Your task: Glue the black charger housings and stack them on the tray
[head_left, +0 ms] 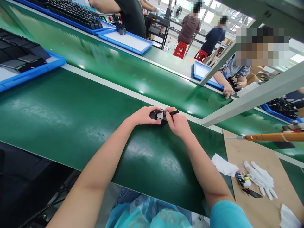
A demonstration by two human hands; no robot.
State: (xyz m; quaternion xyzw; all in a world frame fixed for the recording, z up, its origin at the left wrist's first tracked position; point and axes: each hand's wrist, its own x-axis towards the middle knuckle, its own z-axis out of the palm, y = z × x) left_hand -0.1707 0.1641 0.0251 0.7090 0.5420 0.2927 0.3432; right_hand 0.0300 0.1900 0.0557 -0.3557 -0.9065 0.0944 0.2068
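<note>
My left hand [140,116] is closed around a small black part [154,115], its thumb and fingers on either side. A pale grey piece [160,116] shows between my two hands, against the black part. My right hand [179,124] pinches close beside it, and a short black stick-shaped piece [175,112] sticks out past its fingers to the right. Fingers cover much of these parts, so I cannot tell their exact kind or whether they are joined. Both hands are over the green work surface [95,110], near its far pale edge.
At left stands a blue tray [55,61] of black casings. An orange-handled screwdriver [268,136] hangs at right above cardboard [258,152], where white gloves [260,179] and a small circuit assembly [242,180] lie. A slanted metal post [249,101] rises at right. Other people work beyond.
</note>
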